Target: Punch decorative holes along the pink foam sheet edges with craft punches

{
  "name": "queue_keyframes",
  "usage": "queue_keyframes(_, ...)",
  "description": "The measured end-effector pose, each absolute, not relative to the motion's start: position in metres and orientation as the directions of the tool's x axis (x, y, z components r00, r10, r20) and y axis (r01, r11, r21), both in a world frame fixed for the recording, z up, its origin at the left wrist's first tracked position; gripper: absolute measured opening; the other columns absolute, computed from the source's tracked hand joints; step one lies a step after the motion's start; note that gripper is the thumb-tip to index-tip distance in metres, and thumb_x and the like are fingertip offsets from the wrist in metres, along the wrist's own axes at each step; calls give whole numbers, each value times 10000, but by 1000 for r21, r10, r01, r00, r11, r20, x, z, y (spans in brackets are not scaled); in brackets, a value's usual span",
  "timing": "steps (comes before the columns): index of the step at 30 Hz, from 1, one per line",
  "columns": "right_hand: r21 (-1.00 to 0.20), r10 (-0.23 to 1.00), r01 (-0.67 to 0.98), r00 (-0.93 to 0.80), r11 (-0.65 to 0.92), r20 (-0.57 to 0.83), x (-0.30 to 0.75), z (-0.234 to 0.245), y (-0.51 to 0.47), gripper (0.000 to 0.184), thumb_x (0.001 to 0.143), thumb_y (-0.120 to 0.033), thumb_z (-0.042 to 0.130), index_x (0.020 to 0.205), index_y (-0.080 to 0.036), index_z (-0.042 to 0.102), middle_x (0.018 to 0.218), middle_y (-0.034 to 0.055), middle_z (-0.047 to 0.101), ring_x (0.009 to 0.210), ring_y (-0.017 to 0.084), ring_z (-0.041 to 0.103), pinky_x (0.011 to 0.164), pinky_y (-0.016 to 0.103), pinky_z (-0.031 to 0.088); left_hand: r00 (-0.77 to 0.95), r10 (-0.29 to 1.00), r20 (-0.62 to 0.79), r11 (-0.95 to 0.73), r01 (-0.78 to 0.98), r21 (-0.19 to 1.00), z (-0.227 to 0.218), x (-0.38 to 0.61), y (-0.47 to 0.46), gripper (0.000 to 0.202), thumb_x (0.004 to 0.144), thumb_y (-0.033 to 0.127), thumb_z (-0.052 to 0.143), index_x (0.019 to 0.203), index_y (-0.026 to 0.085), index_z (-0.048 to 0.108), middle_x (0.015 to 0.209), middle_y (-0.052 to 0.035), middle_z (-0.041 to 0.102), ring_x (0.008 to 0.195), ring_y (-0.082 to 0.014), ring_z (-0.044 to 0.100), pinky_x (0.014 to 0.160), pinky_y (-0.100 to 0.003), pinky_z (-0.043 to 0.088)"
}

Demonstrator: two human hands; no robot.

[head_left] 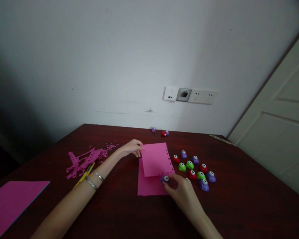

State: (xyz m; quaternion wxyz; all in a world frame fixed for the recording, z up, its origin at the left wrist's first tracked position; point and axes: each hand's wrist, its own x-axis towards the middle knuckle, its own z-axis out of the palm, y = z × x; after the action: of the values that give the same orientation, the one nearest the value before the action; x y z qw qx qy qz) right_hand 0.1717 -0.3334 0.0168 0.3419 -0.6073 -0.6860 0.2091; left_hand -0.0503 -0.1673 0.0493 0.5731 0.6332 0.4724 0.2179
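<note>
My left hand pinches the upper left corner of a pink paper sheet, lifted a little above the table. Small punched holes run down the sheet's right edge and along part of its bottom edge. Between the thumb and fingers of my right hand is a purple craft punch with a white and black button, at the sheet's lower edge. Whether the paper sits inside its slot I cannot tell. Beneath lie more pink sheets on the dark table.
Several purple, red and green punches stand to the right, with a few more by the wall. Pink paper scraps and a yellow cutter lie left, beside my forearm. A pink paper stack is at the near left.
</note>
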Motion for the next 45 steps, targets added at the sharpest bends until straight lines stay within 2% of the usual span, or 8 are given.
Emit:
queue_keyframes(9, -611, 971, 780, 18, 135, 238, 169, 15, -332, 162, 757, -288, 567, 726, -160, 660, 631, 47, 655, 582, 180, 603, 558, 258, 437, 482, 834, -269, 136, 294, 946, 41, -48, -165, 172, 710, 248, 634, 783, 123, 541, 527, -9, 604, 473, -115, 588, 478, -226, 462)
queue_keyframes(21, -579, 972, 811, 62, 83, 226, 169, 20, -332, 176, 770, -307, 572, 712, -168, 661, 636, 44, 666, 594, 179, 616, 568, 251, 427, 495, 827, -265, 166, 236, 958, 39, -48, -168, 223, 672, 256, 668, 776, 124, 523, 599, -41, 625, 500, -137, 606, 489, -244, 455)
queue_keyframes(45, -505, 977, 863, 86, 25, 195, 169, 21, -332, 191, 769, -330, 593, 707, -169, 674, 660, 50, 682, 623, 189, 631, 587, 253, 415, 492, 830, -264, 184, 205, 961, 40, -46, -170, 195, 683, 234, 655, 772, 122, 522, 600, -43, 625, 492, -134, 601, 493, -249, 449)
